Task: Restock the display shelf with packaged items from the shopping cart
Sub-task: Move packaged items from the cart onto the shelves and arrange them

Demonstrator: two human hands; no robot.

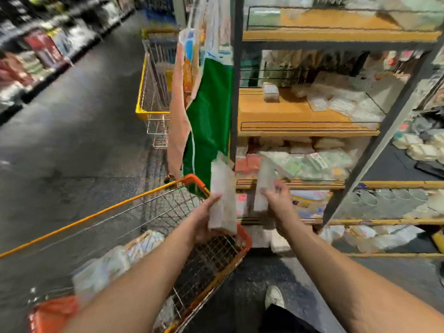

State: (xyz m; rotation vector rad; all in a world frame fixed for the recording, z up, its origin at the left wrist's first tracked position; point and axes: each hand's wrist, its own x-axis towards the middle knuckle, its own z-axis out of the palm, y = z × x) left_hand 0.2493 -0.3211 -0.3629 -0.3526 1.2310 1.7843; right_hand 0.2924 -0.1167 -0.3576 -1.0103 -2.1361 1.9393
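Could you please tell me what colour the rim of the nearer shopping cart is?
Orange, on the nearer shopping cart; the head view shows it.

In front of me stands the display shelf (300, 121), wooden boards on a dark metal frame. I see clear packets (341, 104) piled on the middle board toward the right, and a small clear box (271, 92) near its left end. The board below carries stacked flat packs (310, 162). On the dark floor (79, 131) stand my shopping cart (192, 227) and a yellow cart (153, 92).
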